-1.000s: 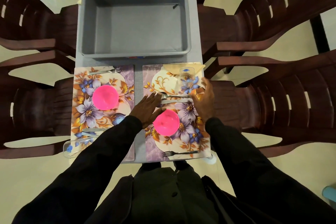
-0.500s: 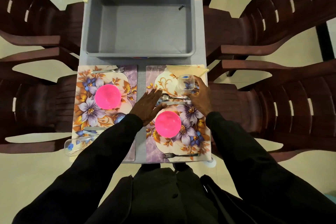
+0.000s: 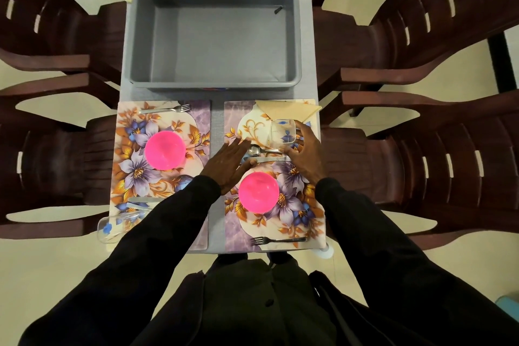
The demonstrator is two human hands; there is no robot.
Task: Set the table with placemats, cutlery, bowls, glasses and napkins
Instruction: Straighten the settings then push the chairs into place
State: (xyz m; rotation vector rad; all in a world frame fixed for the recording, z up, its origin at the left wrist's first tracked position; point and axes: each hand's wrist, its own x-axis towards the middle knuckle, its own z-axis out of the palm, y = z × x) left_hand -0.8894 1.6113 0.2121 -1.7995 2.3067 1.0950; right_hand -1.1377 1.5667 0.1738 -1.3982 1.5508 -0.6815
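Grips the glass with the right hand, fingers curled round its right side and thumb against its near side. A second ago, rested that hand at the right edge of the placemat, beside the glass and off it; half a second ago, only reached it. Keeps the glass upright on the far right part of that placemat, just this side of the folded napkin, in the same spot as before. Lays the left hand flat and wide over the placemat's left edge, fingers straight, tips at the left ends of the knife and spoon, much as a second ago. Nearer on the same placemat, unmoved: the pink bowl just this side of the knife, and the fork along the near edge. Across a bare strip of tabletop, a second placemat with a second bowl. Beyond both placemats, a grey tub.
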